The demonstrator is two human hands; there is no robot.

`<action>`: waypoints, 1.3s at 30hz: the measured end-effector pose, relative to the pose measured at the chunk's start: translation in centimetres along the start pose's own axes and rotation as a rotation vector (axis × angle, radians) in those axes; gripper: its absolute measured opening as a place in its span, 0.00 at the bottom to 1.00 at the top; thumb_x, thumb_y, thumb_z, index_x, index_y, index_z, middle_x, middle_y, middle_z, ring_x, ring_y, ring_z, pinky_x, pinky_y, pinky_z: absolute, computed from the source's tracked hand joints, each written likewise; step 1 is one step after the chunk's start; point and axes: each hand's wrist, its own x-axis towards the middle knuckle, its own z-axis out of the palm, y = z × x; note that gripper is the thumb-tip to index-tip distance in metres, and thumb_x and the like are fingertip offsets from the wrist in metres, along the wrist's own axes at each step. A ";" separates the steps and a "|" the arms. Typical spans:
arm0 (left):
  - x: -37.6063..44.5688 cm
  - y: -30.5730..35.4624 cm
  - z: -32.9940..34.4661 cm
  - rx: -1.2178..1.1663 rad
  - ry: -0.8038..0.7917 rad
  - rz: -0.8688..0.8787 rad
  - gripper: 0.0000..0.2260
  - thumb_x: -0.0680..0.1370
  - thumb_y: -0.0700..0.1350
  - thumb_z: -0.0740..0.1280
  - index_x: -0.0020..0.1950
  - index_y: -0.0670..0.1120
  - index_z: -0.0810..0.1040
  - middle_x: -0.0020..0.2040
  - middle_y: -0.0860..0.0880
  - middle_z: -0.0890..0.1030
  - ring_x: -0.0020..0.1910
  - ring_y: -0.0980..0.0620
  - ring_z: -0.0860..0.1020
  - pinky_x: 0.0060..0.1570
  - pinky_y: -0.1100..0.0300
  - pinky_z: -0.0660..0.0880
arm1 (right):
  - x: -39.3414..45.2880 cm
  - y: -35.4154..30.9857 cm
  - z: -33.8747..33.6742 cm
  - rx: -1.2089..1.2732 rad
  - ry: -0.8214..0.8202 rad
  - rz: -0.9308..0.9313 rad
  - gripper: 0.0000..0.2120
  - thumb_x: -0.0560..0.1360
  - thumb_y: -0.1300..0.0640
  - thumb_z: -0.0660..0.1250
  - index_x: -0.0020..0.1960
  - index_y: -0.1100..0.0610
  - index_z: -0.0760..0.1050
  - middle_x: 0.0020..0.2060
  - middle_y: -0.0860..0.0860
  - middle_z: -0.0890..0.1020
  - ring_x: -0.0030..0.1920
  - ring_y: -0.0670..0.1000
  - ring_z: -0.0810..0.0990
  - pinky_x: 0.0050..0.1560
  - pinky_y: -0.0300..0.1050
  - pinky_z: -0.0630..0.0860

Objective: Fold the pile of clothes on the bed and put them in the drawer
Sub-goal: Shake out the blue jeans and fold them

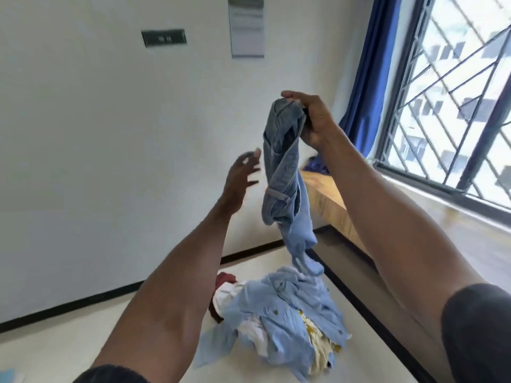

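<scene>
You had bright daylight from the window [453, 106] at the right; its panes were blown out to near white. The wall [96, 134] was evenly lit, with soft shadows. Your left hand [243, 178] was smeared by motion blur, its fingers ghosted. Wide-angle distortion bent the window frame and bed [83, 341] edges. Overall the picture was slightly soft.

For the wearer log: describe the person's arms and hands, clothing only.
Both arms are bare from hand to upper arm. The left hand and right hand wear no gloves, and no rings, watch or bracelets show. A dark grey short sleeve covers the right upper arm at the frame's lower right; a matching dark sleeve edge shows on the left arm at the bottom edge.
</scene>
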 end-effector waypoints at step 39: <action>-33.7 2.8 -15.5 1.011 0.733 -0.592 0.12 0.77 0.40 0.62 0.58 0.36 0.78 0.59 0.37 0.79 0.57 0.38 0.78 0.49 0.53 0.74 | -23.9 12.1 12.9 -1.067 -0.481 0.246 0.16 0.69 0.63 0.75 0.53 0.62 0.75 0.43 0.56 0.78 0.41 0.53 0.76 0.36 0.43 0.71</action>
